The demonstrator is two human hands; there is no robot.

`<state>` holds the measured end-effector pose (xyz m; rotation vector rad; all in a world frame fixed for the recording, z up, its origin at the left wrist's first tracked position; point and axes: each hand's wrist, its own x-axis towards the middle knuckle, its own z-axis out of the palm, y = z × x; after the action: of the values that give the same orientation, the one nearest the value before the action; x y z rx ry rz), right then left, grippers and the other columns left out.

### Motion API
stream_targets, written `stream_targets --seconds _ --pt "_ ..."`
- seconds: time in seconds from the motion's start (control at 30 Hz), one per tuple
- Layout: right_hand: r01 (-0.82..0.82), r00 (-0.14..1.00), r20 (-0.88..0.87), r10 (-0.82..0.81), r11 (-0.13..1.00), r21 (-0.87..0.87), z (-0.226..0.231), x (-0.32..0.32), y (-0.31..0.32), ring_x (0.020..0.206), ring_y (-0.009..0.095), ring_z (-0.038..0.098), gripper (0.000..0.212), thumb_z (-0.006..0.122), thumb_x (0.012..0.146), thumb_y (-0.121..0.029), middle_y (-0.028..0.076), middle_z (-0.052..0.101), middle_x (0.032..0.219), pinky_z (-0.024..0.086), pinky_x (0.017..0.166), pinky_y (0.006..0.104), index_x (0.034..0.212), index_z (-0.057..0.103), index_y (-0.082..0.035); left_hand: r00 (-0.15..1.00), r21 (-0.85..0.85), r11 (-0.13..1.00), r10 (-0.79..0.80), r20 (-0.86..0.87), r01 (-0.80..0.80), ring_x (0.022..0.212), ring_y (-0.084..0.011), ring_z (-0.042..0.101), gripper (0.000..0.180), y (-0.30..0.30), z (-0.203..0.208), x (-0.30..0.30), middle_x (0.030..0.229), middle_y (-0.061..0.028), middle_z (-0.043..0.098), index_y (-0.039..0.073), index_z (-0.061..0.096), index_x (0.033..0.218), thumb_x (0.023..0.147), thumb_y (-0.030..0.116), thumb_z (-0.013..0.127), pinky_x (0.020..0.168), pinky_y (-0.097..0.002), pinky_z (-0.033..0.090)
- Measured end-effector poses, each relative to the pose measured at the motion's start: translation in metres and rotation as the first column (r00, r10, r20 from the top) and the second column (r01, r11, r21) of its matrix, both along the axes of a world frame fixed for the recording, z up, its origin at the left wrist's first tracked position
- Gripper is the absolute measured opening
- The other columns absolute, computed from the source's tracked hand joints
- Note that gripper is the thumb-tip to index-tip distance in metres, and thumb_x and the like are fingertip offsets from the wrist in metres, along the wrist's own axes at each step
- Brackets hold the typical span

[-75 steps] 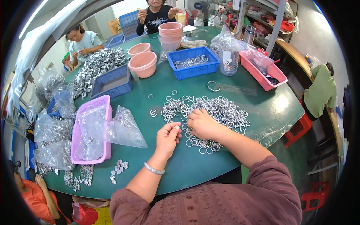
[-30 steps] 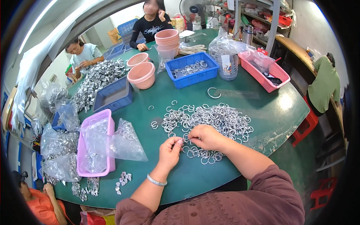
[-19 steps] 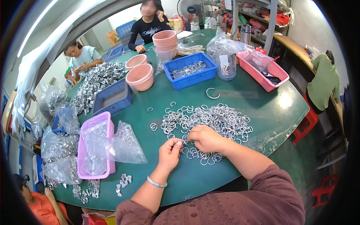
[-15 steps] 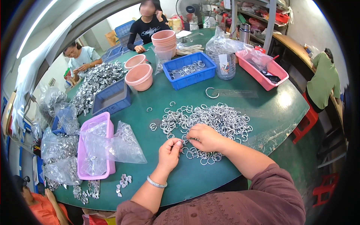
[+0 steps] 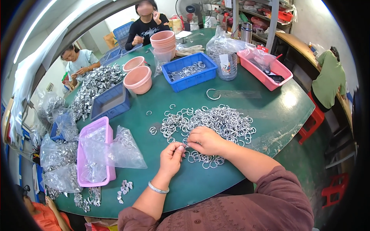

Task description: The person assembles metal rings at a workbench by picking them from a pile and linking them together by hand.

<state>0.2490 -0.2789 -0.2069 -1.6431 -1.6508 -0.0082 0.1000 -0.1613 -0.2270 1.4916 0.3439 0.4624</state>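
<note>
Close together at the near edge of a pile of open silver metal rings (image 5: 227, 123), my two hands meet fingertip to fingertip. My left hand (image 5: 172, 156), below a pale bangle (image 5: 158, 188), is closed in a pinch with the thumb on top. My right hand (image 5: 205, 141) is closed too, its thumb and fingers pressed together beside the left fingertips. Whatever small piece lies between them is mostly hidden by the fingers. A few loose rings (image 5: 153, 131) lie left of the pile, and others spread under my right wrist.
Beyond the pile stand a blue tray (image 5: 189, 82) with rings, pink tubs (image 5: 138, 80) and a pink basin (image 5: 283, 82). At left are a lilac basket (image 5: 111, 156) with plastic bags, an empty-looking blue tray (image 5: 111, 102) and heaped metal parts (image 5: 94, 86). Several people sit around.
My fingertips have come slightly closer together over the same spot. The whole view has shifted a little. Across the table, a person's lowered hand has lifted off the tabletop.
</note>
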Motion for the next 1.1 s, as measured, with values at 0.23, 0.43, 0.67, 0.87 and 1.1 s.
stream_targets --seconds 0.23,0.43,0.67,0.87,1.1 --pt "0.002 1.0 0.011 -0.002 0.999 0.039 0.0016 0.0001 -0.0004 0.078 0.028 0.056 0.01 0.063 0.076 -0.015 0.007 0.059 0.078 0.043 0.072 0.0388 0.08 0.062 -0.006 1.0 -0.016 1.0 -0.007 0.003 0.007 0.063 -0.0047 0.052 0.012 0.0005 0.0003 0.0002 0.077 -0.0001 0.059 0.003 0.06 0.096 0.092 0.011 0.052 0.052 -0.0169 0.041" --pt "-0.01 1.0 0.0 0.01 0.998 0.057 0.0046 -0.0014 -0.0006 0.076 0.028 0.056 0.009 0.063 0.076 -0.014 0.007 0.058 0.075 0.042 0.069 0.0389 0.077 0.062 -0.006 1.0 -0.021 1.0 -0.003 -0.011 0.003 0.064 -0.0051 0.052 0.014 0.001 -0.001 0.0 0.078 -0.0008 0.06 0.003 0.06 0.098 0.093 0.011 0.051 0.053 -0.0173 0.041" --pt "0.015 1.0 0.022 -0.017 0.996 0.092 0.003 -0.0009 -0.0009 0.075 0.027 0.055 0.008 0.064 0.075 -0.015 0.006 0.058 0.076 0.041 0.068 0.0382 0.078 0.062 -0.007 1.0 -0.054 0.999 -0.003 0.015 0.004 0.064 -0.0051 0.052 0.017 -0.0001 0.0014 0.0015 0.08 -0.0006 0.059 0.003 0.059 0.105 0.092 0.01 0.052 0.053 -0.0172 0.041" --pt "0.001 1.0 0.025 -0.004 0.995 0.102 0.0052 -0.0022 -0.0004 0.076 0.026 0.055 0.008 0.064 0.075 -0.014 0.005 0.058 0.076 0.041 0.069 0.0378 0.078 0.062 -0.007 0.999 0.06 0.998 -0.03 0.014 0.03 0.063 -0.0035 0.051 0.024 0.0001 -0.0031 0.0015 0.082 0.0012 0.057 0.003 0.058 0.109 0.085 0.006 0.061 0.051 -0.0169 0.04" --pt "-0.021 1.0 0.019 0.019 0.993 0.119 0.0057 -0.0029 -0.0007 0.075 0.026 0.056 0.007 0.064 0.074 -0.013 0.006 0.059 0.077 0.042 0.069 0.0375 0.078 0.062 -0.007 0.998 0.051 0.999 0.005 -0.059 -0.002 0.068 -0.0029 0.048 0.017 -0.0016 -0.0014 0.0008 0.079 0.0037 0.057 0.0 0.062 0.098 0.083 0.008 0.065 0.061 -0.0183 0.041"
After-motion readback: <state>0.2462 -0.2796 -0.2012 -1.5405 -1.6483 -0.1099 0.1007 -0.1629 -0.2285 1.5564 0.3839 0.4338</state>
